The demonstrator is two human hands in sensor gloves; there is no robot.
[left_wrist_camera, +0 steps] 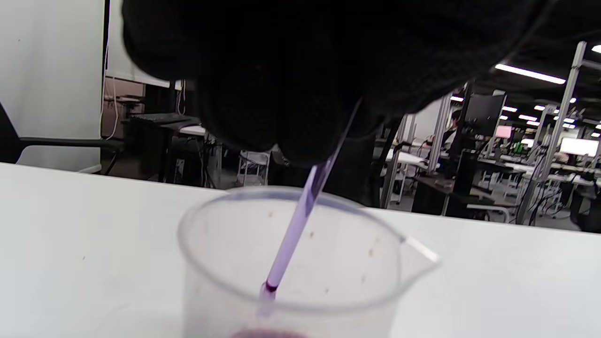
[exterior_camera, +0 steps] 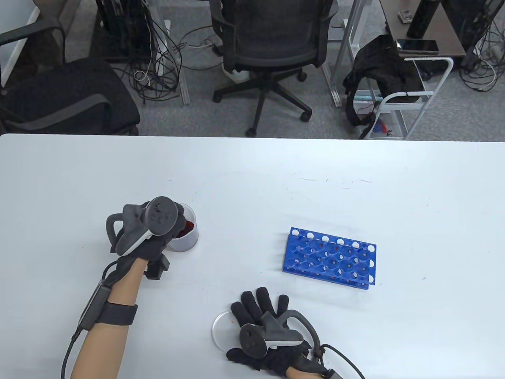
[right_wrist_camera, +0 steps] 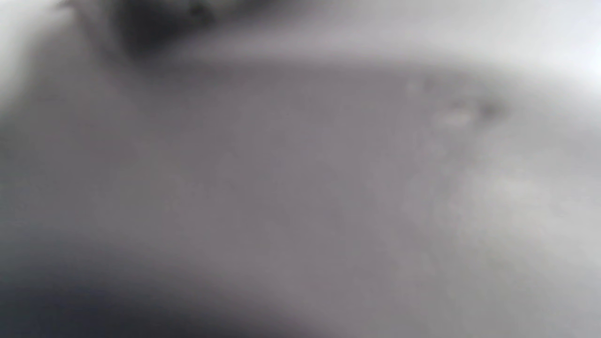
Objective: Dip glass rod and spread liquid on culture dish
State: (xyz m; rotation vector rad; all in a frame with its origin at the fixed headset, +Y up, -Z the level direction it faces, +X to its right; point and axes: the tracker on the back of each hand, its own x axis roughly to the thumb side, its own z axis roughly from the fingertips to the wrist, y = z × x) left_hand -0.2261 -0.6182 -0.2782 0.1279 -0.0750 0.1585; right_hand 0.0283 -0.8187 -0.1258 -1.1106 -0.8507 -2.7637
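A clear plastic beaker (exterior_camera: 188,237) with dark red liquid stands at the left of the white table (exterior_camera: 252,177). My left hand (exterior_camera: 173,225) is over it and pinches a thin glass rod (left_wrist_camera: 300,225). In the left wrist view the rod slants down into the beaker (left_wrist_camera: 225,263), its tip red. A clear culture dish (exterior_camera: 221,323) lies near the front edge. My right hand (exterior_camera: 256,312) rests flat on it, fingers spread. The right wrist view is a grey blur.
A blue test tube rack (exterior_camera: 329,258) lies right of centre, empty of tubes. Beyond the table's far edge are office chairs (exterior_camera: 272,51) and cables on the floor.
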